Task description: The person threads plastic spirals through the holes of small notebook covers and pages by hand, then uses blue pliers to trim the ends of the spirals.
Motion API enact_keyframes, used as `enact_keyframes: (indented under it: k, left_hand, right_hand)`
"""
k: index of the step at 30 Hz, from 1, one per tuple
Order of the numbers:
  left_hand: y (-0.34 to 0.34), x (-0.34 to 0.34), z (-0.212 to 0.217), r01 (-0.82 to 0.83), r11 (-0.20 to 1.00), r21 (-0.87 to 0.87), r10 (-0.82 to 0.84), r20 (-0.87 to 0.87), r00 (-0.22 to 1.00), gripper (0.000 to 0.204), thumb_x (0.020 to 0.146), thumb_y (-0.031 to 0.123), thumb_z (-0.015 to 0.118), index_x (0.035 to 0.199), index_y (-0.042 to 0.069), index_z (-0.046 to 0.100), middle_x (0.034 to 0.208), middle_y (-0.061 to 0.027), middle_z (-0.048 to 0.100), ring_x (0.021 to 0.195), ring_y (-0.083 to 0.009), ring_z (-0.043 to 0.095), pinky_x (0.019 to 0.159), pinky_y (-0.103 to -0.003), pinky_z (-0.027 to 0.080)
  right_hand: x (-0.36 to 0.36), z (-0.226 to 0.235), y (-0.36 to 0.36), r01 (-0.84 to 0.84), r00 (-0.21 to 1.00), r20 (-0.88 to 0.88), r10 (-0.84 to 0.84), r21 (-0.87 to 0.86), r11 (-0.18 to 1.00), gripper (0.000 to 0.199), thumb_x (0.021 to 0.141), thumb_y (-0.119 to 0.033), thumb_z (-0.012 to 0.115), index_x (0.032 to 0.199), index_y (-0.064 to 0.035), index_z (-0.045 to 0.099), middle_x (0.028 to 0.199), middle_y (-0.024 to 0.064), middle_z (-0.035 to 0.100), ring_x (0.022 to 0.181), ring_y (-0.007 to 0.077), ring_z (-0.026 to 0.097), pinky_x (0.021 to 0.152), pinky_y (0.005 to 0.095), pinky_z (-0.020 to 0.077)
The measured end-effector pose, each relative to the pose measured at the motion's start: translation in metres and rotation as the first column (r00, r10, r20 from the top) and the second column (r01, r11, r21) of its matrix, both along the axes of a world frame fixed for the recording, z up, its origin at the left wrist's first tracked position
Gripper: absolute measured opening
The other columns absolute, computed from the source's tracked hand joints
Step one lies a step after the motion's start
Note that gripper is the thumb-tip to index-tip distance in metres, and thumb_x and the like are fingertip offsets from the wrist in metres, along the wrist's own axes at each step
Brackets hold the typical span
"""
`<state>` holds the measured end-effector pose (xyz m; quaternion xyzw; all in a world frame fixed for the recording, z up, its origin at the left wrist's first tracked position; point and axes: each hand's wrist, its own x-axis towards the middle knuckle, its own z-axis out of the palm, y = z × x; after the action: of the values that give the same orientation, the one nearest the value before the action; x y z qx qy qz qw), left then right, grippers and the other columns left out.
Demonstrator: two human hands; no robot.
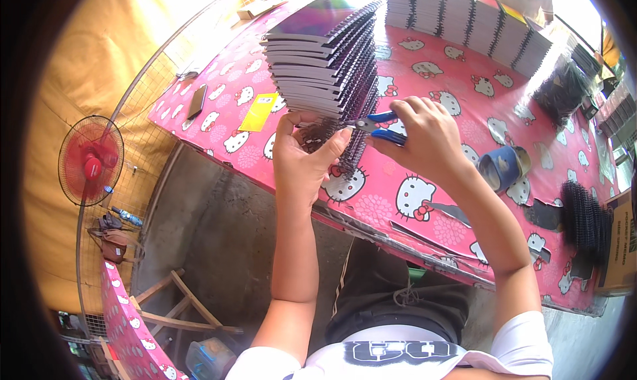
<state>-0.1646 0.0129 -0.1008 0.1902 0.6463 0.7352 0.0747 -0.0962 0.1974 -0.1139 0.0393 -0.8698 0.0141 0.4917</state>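
Observation:
My left hand (302, 151) is closed around a black spiral binding coil (318, 133), thumb on top, at the near side of a tall stack of spiral-bound notebooks (308, 71). In my right hand (428, 131) are pliers with blue handles (386, 137). The handles are spread apart, and the metal jaws meet the coil just beyond my left thumb. My fingers partly hide the coil, so I cannot tell whether the jaws grip the wire. The stack's bound edges face right, its top covers dark and glossy.
The table has a pink patterned cover (371, 207). More spiral-bound notebooks (458, 22) stand in a row at the back. A yellow card (259, 112) and a phone (197, 101) lie left; a blue roll (501, 168), black coils (584, 214) and a cardboard box (622, 244) are right.

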Motion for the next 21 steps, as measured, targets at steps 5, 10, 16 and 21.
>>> enact_keyframes:
  k: [5, 10, 16, 21]
  left_hand:
    - [-0.007, -0.009, -0.009, -0.005, 1.000, 0.005, 0.005, 0.015, 1.000, 0.039, 0.079, 0.012, 0.078, 0.105, 0.002, 0.050, 0.077, -0.0066, 0.062, 0.049, -0.0061, 0.054, 0.035, -0.018, 0.036]
    - [-0.007, -0.005, -0.009, 0.007, 0.999, 0.046, -0.013, 0.123, 0.992, 0.038, 0.079, 0.011, 0.077, 0.106, 0.003, 0.052, 0.079, -0.0068, 0.062, 0.049, -0.0057, 0.052, 0.035, -0.017, 0.035]
    - [-0.005, -0.007, -0.018, -0.002, 1.000, -0.018, 0.003, 0.048, 0.999, 0.040, 0.078, 0.012, 0.079, 0.107, 0.003, 0.053, 0.082, -0.0082, 0.063, 0.050, -0.0055, 0.052, 0.035, -0.017, 0.035]
    - [-0.011, -0.007, -0.019, 0.027, 1.000, -0.001, -0.027, 0.089, 0.996, 0.041, 0.077, 0.013, 0.080, 0.106, 0.003, 0.054, 0.082, -0.0075, 0.063, 0.051, -0.0052, 0.052, 0.036, -0.017, 0.036]
  right_hand:
    - [0.009, 0.002, -0.016, 0.141, 0.865, 0.503, -0.002, -0.238, 0.961, 0.041, 0.076, -0.045, 0.075, 0.070, -0.0056, 0.064, 0.063, 0.0074, 0.062, 0.057, 0.0252, 0.063, 0.053, 0.0380, 0.0494]
    - [0.013, -0.004, -0.003, 0.023, 0.987, 0.161, -0.013, -0.060, 0.998, 0.045, 0.075, -0.048, 0.075, 0.071, -0.0036, 0.065, 0.066, 0.0091, 0.062, 0.060, 0.0266, 0.064, 0.054, 0.0384, 0.0505]
    - [0.007, -0.008, -0.015, 0.111, 0.878, 0.479, 0.023, -0.250, 0.962, 0.042, 0.076, -0.045, 0.075, 0.070, -0.0056, 0.063, 0.062, 0.0080, 0.061, 0.058, 0.0279, 0.064, 0.055, 0.0393, 0.0506]
    - [0.023, -0.017, -0.004, 0.092, 0.952, 0.306, -0.030, -0.191, 0.977, 0.041, 0.074, -0.044, 0.077, 0.075, -0.0051, 0.065, 0.068, 0.0081, 0.063, 0.063, 0.0268, 0.065, 0.057, 0.0383, 0.0514]
